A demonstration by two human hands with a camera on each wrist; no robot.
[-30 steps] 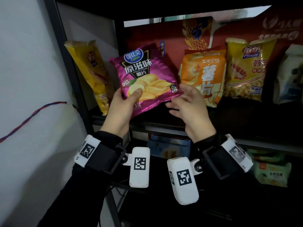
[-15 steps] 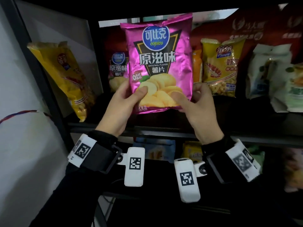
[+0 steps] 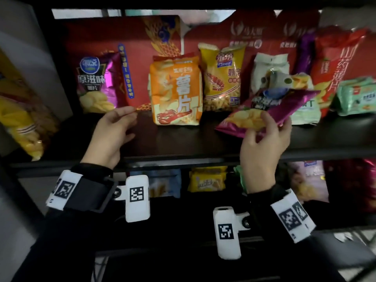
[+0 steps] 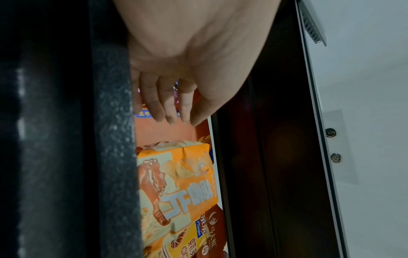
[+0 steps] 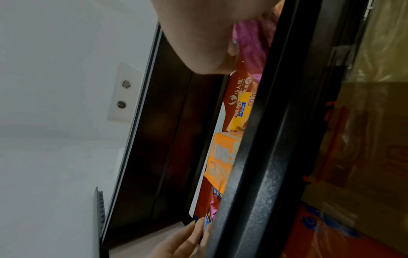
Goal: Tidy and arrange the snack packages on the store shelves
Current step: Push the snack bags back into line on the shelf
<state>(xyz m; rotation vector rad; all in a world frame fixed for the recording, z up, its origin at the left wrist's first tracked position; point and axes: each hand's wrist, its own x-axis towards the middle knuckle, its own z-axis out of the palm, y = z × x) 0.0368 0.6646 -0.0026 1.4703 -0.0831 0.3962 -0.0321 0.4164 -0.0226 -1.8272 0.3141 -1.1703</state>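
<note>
a: head view first, what sits on the shelf (image 3: pixel 183 143)?

b: a purple chip bag (image 3: pixel 95 82) stands at the back left, an orange chip bag (image 3: pixel 176 90) upright in the middle, a yellow shrimp-stick bag (image 3: pixel 222 78) just beside it, then white and green packs to the right. the right hand (image 3: pixel 264 139) pinches a second purple chip bag (image 3: pixel 270 106) by its lower edge, tilted almost flat in front of the white pack (image 3: pixel 270 68).

a: and the left hand (image 3: pixel 114 131)?

b: fingers relaxed and loosely spread, holding nothing, above the bare shelf between the two standing bags.

a: left wrist view?

b: straight fingers (image 4: pixel 163 104) point at the red back panel (image 4: pixel 163 131); the orange bag lies beyond, the dark shelf edge (image 4: pixel 110 139) blocks the left side.

a: right wrist view?

b: the palm (image 5: pixel 198 43) presses on pink foil (image 5: pixel 253 43); a black shelf rail (image 5: pixel 264 139) hides most bags. the fingertips themselves i cannot see.
</note>
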